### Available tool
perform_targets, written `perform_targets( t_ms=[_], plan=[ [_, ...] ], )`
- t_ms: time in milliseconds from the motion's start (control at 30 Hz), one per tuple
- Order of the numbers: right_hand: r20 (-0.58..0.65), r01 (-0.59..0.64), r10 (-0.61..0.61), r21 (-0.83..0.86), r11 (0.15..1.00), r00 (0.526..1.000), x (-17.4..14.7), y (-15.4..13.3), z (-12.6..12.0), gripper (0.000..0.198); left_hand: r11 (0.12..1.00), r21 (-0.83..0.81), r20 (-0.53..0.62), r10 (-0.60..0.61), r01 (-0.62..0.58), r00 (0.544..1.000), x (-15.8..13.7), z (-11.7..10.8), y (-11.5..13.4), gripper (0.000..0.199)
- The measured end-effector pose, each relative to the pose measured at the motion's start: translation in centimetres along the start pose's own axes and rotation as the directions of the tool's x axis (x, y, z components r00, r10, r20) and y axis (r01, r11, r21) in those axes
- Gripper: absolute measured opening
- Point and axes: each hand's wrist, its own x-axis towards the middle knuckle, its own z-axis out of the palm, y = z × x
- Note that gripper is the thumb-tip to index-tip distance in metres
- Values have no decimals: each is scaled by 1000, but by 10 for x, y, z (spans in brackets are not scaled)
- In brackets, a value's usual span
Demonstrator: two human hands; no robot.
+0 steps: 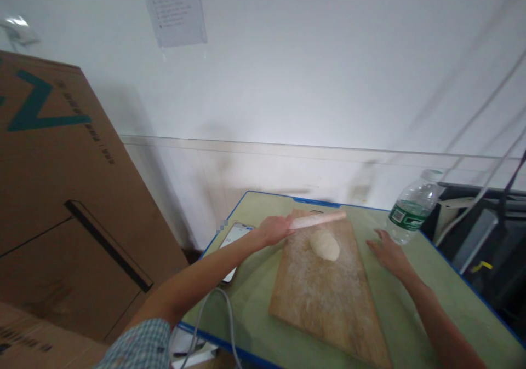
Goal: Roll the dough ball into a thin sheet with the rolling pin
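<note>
My left hand [276, 230] is closed around the near end of a rolling pin [318, 220], which lies across the far part of a wooden board [324, 298]. A pale, rounded lump of dough [325, 246] rests on the board just in front of the pin. White flour dusts the wood around it. To the right of the board, my right hand [388, 251] is over the table with its fingers apart and nothing in them. A clear plastic bottle [414, 207] with a green label stands right behind those fingers; whether they touch it I cannot tell.
A phone [235, 248] lies left of the board, under my left forearm. A white cable [230, 314] loops over the near edge of the green, blue-rimmed table [255, 314]. Large cardboard boxes [61, 194] stand at left. A wall rises behind; dark equipment [493, 248] sits at right.
</note>
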Motion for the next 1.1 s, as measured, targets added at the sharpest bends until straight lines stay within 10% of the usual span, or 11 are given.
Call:
perform_targets(
  t_ms=[333, 733, 900, 1100],
  plan=[
    [-100, 176, -161, 166, 970, 982, -15, -48, -5, 57, 996, 53, -34, 77, -76, 996, 18, 9, 5, 50],
    [-63, 520, -548, -241, 819, 834, -25, -86, -46, 27, 958, 224, -67, 198, -179, 978, 13, -19, 19, 55],
    [175, 317, -267, -420, 850, 948, -34, -122, -69, 15, 946, 265, -94, 217, -186, 972, 7, -21, 17, 58],
    [365, 206, -31, -453, 867, 931, -36, -138, -68, 21, 971, 194, -69, 155, -139, 985, 6, -11, 22, 68]
  ],
)
